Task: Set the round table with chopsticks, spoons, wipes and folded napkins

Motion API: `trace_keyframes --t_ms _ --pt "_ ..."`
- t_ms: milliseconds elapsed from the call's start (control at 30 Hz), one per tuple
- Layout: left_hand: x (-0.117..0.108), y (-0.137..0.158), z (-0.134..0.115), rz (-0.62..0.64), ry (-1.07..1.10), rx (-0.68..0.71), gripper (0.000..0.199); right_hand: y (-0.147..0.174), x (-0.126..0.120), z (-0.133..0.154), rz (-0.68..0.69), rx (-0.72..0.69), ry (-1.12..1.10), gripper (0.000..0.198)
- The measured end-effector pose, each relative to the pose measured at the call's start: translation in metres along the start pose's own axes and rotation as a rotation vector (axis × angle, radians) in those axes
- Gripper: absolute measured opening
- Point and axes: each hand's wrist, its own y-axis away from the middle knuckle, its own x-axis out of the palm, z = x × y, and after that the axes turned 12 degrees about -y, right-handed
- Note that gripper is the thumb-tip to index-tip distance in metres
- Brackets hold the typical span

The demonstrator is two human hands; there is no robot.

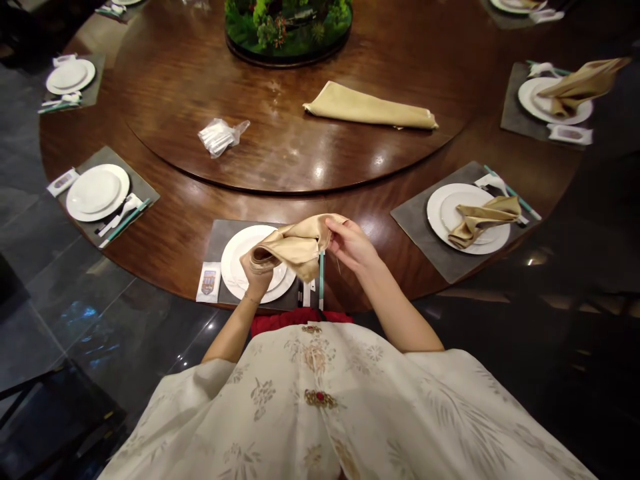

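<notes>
A gold cloth napkin hangs between my hands above the nearest place setting, rolled at its left end and spreading loose to the right. My left hand is wrapped round the rolled end. With thumb and fingers, my right hand pinches the upper right edge. Under the napkin lies a stack of white plates, partly covered, on a grey placemat. A white packet lies left of the plates. Teal chopsticks lie to their right, half hidden by the cloth.
Folded napkins stand on the plates at the right and far right. On the turntable lie a flat gold cloth stack, a clear plastic packet and a green plant centrepiece. Another setting with plates is at the left.
</notes>
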Motion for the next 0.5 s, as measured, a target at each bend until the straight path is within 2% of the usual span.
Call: trace_keyframes --t_ms 133,200,267,367,433,500 --pt "0.001 0.003 0.006 -0.032 0.02 -0.042 0.032 -0.014 -0.003 -0.014 0.015 0.028 0.017 0.035" --pt "-0.001 0.001 0.005 -0.098 0.039 -0.073 0.034 -0.018 -0.007 -0.016 -0.01 -0.037 0.119 0.035" --pt "-0.004 -0.004 0.002 -0.173 0.068 -0.111 0.032 -0.016 -0.01 -0.013 -0.07 -0.248 0.278 0.034" --pt "-0.012 -0.015 0.0 -0.21 0.063 -0.133 0.024 0.002 -0.005 0.0 -0.144 -0.677 0.581 0.028" --pt "-0.02 -0.022 -0.002 -0.209 0.007 -0.122 0.021 0.022 0.008 0.008 -0.014 -0.825 0.803 0.022" --pt "-0.028 -0.027 -0.005 -0.201 -0.066 -0.085 0.018 0.041 0.029 0.012 0.25 -0.847 1.019 0.02"
